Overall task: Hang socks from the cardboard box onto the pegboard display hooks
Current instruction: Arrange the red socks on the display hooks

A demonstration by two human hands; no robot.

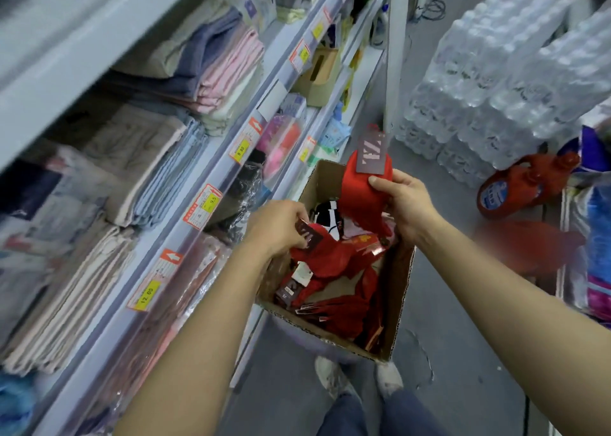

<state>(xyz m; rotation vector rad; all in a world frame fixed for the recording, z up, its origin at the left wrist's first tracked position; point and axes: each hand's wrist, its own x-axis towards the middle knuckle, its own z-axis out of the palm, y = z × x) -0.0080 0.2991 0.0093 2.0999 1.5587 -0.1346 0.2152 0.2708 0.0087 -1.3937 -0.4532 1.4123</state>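
An open cardboard box (pixel 401 290) stands on the floor by the shelf, filled with several pairs of red socks (pixel 344 303) on dark labelled cards. My right hand (pixel 405 204) holds a red sock pair (pixel 360 187) raised above the box's far end, its dark card with a hook pointing up. My left hand (pixel 281 224) reaches into the box and grips the card of another red sock pair (pixel 317 247) that rests on the pile. No pegboard or display hooks are visible.
A shelf unit (pixel 185 204) with folded towels and price tags runs along the left. Wrapped packs of water bottles (pixel 489 82) are stacked at the right, with a red detergent jug (pixel 515 191) lying beside them. My shoes (pixel 360 376) stand just behind the box.
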